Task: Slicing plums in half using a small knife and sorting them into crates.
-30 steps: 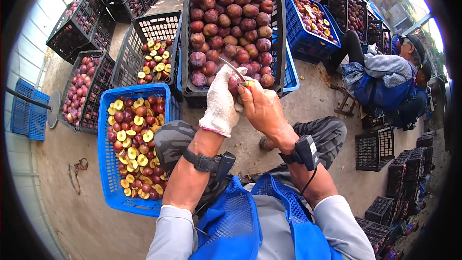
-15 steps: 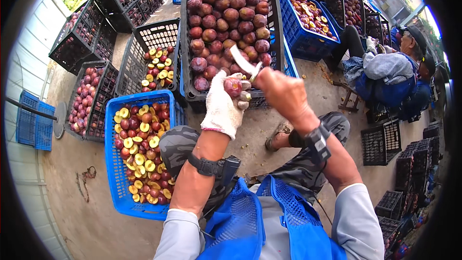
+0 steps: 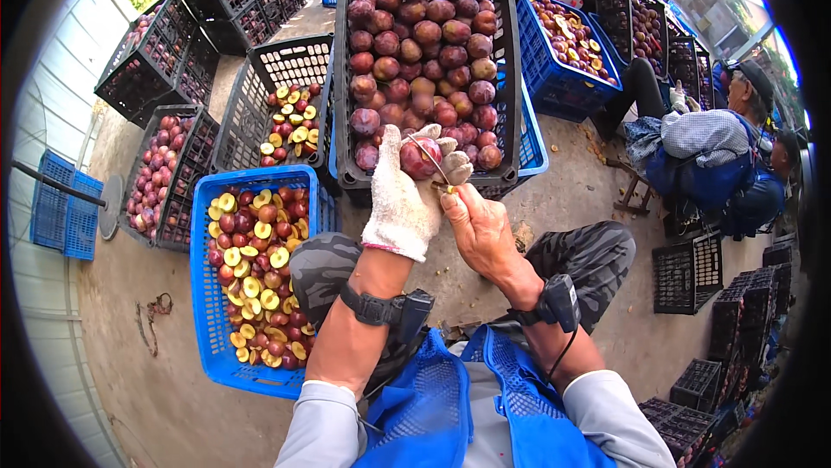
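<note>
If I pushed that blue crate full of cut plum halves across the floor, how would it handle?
The blue crate would probably feel heavy, since plum halves fill it nearly to the rim. Its flat base on the concrete floor suggests it slides rather than tips. The loose, wet-looking halves may shift if jolted.

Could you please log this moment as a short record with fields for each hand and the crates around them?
left hand: white knit glove, gripping a reddish plum
right hand: bare, holding a small knife with its blade on the plum
ahead: black crate full of whole plums
person's left: blue crate of halved plums, yellow flesh showing
far left: black crates, some with plums
right edge: another person seated by a blue crate of fruit
</note>
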Demonstrator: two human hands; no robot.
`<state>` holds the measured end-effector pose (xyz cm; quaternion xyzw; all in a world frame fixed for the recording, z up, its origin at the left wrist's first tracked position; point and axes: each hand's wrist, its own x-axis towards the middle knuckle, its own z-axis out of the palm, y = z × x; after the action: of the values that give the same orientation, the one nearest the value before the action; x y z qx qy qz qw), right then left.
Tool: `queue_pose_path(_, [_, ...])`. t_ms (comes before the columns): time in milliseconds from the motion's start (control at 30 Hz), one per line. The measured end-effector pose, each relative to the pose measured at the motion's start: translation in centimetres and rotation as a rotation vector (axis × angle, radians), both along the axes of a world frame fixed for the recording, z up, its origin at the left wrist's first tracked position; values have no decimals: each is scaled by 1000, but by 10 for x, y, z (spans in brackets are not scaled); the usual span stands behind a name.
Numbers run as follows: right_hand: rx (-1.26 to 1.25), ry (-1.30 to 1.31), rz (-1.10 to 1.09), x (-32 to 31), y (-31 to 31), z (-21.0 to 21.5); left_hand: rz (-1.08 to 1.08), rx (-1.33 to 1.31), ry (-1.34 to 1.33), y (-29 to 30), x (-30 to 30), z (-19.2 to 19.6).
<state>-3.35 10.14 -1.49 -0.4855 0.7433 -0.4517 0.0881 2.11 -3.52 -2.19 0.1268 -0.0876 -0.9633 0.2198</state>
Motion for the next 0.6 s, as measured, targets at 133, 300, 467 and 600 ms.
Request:
queue_pose_path(133, [-28,56,-45,4,-6,-9,26,-8,-28,1,0,-1])
queue_pose_path(300, [-111,19,-129,11,-19,-13,16,-24,-52,0,-5,-2])
queue_pose_path(467, [71,11,-230,7,-24,-26,115,-274,-217,-4,-20,-10])
queue_pose_path(600, [33,-127,-91,-14,-18,6,138,-409,-236,-6,-19,-9])
